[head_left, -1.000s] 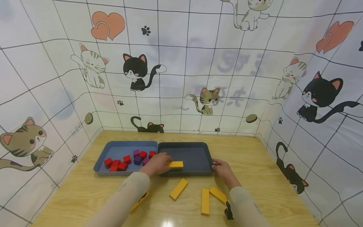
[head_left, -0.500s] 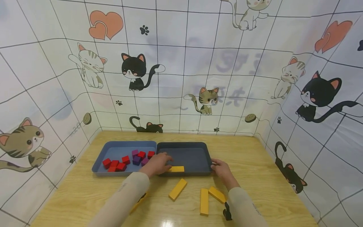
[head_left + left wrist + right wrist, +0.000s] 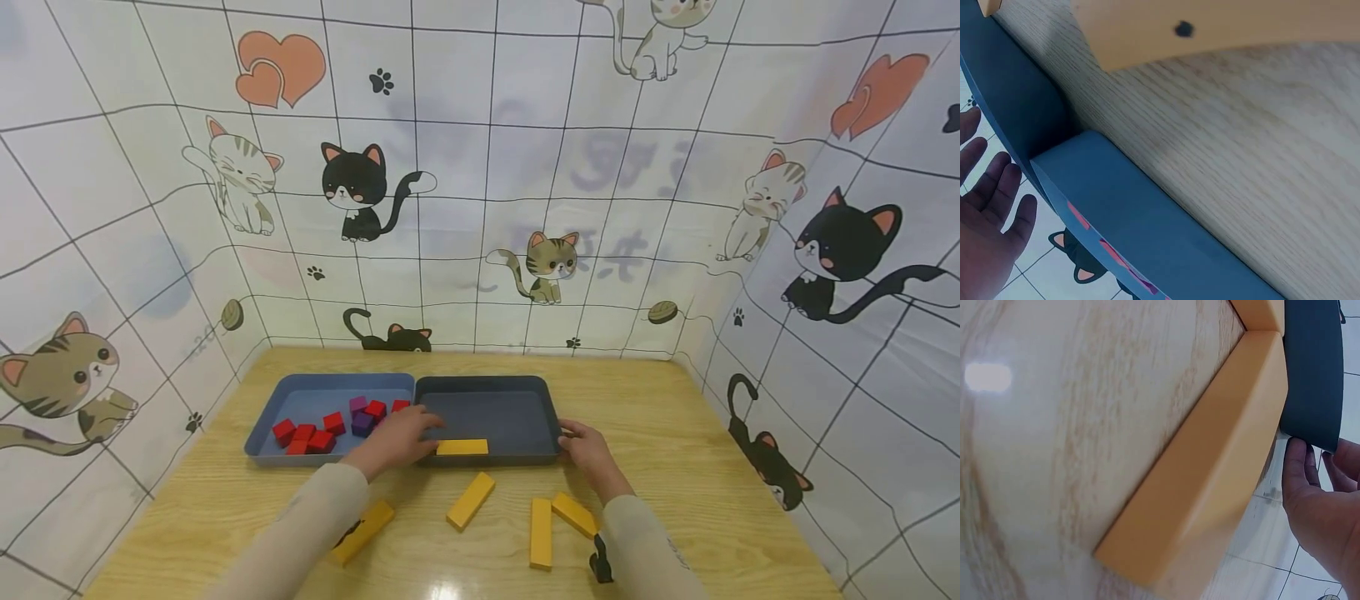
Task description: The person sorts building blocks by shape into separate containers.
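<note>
My left hand hovers above the place where the blue tray meets the dark grey tray. Its fingers look loosely bent and hold nothing in the left wrist view. A yellow rectangular block lies in the dark tray along the front wall, just right of those fingers. My right hand holds the dark tray at its right side, near the front corner. In the right wrist view its fingers and thumb close about the tray's corner.
Several red and purple cubes lie in the blue tray. In front of the trays are more yellow blocks: one at left, one in the middle, an upright-lying one and a slanted one. A patterned cloth stands behind.
The yellow block has left my left hand and settled against the dark tray's front wall. My left hand has then drawn back leftward. The right hand stays at the tray's side.
</note>
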`<state>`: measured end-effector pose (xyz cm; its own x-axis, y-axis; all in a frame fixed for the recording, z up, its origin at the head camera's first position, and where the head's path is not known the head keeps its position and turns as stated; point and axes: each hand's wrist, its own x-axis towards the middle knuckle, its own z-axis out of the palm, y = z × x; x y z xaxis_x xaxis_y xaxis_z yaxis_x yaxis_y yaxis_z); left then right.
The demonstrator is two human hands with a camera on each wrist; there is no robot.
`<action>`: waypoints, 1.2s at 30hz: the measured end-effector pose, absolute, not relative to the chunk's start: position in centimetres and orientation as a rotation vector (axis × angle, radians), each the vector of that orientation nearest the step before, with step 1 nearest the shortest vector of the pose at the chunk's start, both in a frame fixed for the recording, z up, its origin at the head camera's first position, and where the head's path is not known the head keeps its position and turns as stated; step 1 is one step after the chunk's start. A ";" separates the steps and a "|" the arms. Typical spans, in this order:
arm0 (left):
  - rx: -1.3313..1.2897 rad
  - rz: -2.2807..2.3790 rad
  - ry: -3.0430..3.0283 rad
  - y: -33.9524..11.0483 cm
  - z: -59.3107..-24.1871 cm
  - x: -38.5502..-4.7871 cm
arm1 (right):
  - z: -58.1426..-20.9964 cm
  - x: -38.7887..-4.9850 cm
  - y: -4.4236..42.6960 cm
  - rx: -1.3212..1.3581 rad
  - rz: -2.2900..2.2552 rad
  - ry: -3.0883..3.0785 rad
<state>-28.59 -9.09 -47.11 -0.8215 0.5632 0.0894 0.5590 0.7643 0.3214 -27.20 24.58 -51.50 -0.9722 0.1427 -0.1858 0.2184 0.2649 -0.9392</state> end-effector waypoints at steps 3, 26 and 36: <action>0.947 0.562 2.946 -9.8 -46.9 -28.2 | -51.5 -27.2 24.6 0.351 -1.831 2.454; 0.762 0.715 2.991 -17.0 -47.2 -22.4 | -51.2 -26.8 24.5 0.319 -1.860 2.446; 0.655 0.726 2.943 -19.0 -48.2 -20.0 | -51.1 -26.7 24.6 0.331 -1.870 2.434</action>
<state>-20.04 -19.01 -48.18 -0.9099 0.4103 0.0602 0.3913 0.8013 0.4526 -26.70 24.57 -51.10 -0.9755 0.1363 -0.1724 0.2018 0.2440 -0.9486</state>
